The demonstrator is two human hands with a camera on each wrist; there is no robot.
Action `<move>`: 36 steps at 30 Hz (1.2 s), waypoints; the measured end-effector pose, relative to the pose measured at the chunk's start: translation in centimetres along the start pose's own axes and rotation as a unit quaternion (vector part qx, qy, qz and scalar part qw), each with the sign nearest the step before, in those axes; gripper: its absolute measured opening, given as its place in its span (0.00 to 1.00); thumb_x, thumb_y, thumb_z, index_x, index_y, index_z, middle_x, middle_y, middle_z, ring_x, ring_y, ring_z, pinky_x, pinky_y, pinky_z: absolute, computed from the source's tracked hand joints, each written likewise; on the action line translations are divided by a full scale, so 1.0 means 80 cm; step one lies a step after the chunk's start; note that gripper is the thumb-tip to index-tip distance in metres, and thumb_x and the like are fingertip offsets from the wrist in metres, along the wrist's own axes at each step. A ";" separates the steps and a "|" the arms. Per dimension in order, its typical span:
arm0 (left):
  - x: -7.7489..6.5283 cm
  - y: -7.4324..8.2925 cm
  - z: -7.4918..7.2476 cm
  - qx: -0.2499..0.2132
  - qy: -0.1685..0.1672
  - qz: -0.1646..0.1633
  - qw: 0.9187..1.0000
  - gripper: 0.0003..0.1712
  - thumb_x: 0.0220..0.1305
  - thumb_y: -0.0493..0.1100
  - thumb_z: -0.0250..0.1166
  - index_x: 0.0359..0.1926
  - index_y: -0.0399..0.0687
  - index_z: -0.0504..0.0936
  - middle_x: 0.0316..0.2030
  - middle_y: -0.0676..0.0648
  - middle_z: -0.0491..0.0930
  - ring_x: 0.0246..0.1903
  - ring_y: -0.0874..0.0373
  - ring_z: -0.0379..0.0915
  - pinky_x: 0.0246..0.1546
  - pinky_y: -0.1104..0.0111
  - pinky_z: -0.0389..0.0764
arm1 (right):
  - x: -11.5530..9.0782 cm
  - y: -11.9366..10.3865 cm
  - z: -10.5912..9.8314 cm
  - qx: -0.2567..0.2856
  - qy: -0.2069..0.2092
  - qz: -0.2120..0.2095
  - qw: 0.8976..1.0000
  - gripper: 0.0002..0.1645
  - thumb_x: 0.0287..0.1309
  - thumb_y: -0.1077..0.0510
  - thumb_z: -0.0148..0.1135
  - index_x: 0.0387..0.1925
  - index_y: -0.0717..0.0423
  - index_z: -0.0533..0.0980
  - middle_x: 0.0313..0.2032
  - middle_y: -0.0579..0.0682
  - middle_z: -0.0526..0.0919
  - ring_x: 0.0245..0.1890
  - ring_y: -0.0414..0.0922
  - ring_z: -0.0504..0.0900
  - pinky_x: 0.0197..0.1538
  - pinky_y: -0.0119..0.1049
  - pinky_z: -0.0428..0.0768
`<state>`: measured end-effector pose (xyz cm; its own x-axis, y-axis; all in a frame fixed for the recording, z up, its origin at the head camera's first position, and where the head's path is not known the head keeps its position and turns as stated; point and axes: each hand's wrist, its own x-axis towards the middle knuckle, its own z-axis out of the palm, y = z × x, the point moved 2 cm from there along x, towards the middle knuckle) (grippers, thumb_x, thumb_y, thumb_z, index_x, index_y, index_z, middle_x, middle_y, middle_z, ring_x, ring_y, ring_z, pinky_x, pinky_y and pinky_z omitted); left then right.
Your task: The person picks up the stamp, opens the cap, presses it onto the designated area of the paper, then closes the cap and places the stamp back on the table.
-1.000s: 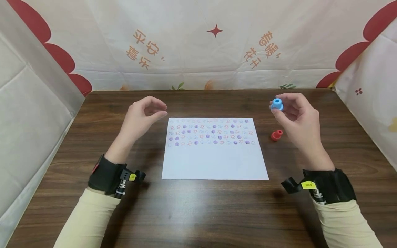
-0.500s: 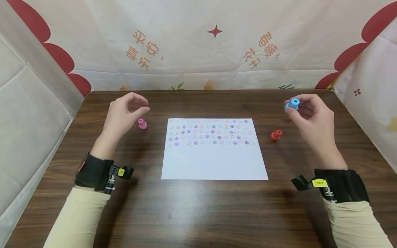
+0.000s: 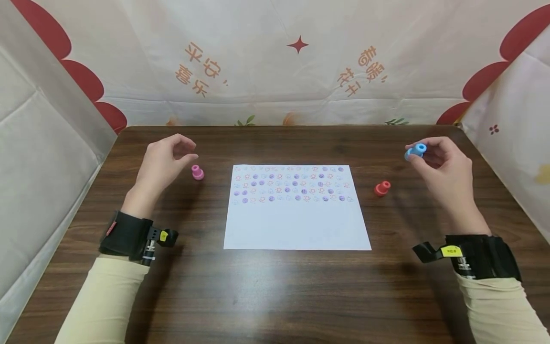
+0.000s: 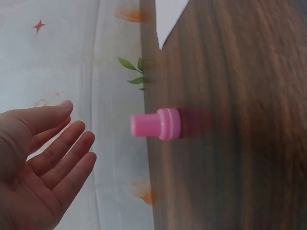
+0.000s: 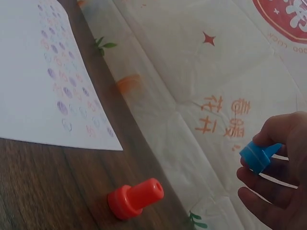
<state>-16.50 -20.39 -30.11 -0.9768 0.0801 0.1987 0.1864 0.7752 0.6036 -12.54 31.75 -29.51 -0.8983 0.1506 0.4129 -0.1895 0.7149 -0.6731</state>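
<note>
Blue stamp (image 3: pixel 416 150) is tilted, w/ 1 narrow end & 1 wider

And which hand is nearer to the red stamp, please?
Right. The right hand is raised right of the red stamp; the left hand is far to its left, across the paper.

table (image 3: pixel 275 291) bears paper (image 3: pixel 296 224), pink stamp (image 3: pixel 197 173), red stamp (image 3: pixel 382 188)

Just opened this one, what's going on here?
A person's right hand pinches a blue stamp above the table. The left hand holds nothing, close to a pink stamp standing on the table. A red stamp stands right of the paper, whose far half carries rows of small coloured marks; its near part is blank.
</note>
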 end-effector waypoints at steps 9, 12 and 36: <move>-0.001 -0.014 0.005 0.029 -0.034 -0.016 0.999 0.17 0.61 0.40 0.66 0.51 0.40 0.78 0.48 0.35 0.81 0.48 0.42 0.76 0.51 0.43 0.76 | 0.001 0.021 -0.001 -0.048 -0.034 0.050 0.997 0.24 0.58 0.48 0.64 0.51 0.57 0.73 0.39 0.29 0.75 0.38 0.22 0.73 0.46 0.15 0.74; -0.001 -0.018 0.007 0.032 -0.045 -0.021 0.998 0.18 0.61 0.39 0.66 0.52 0.41 0.78 0.48 0.35 0.81 0.48 0.41 0.75 0.50 0.43 0.76 | 0.001 0.027 -0.001 -0.066 -0.046 0.065 0.995 0.26 0.58 0.45 0.63 0.52 0.57 0.73 0.41 0.33 0.75 0.38 0.22 0.72 0.53 0.24 0.77; 0.001 -0.029 0.028 0.089 -0.097 -0.006 0.991 0.16 0.62 0.34 0.64 0.51 0.41 0.80 0.45 0.35 0.81 0.47 0.42 0.74 0.51 0.44 0.75 | -0.003 0.064 0.017 -0.111 -0.105 0.049 0.987 0.27 0.59 0.47 0.62 0.49 0.65 0.74 0.42 0.63 0.77 0.43 0.56 0.74 0.33 0.23 0.68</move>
<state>-17.26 -20.77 -33.22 -0.9839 0.1762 0.0291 0.1700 0.8741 0.4550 -13.82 34.43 -33.87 -0.9748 0.0974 0.2006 -0.0277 0.8398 -0.5423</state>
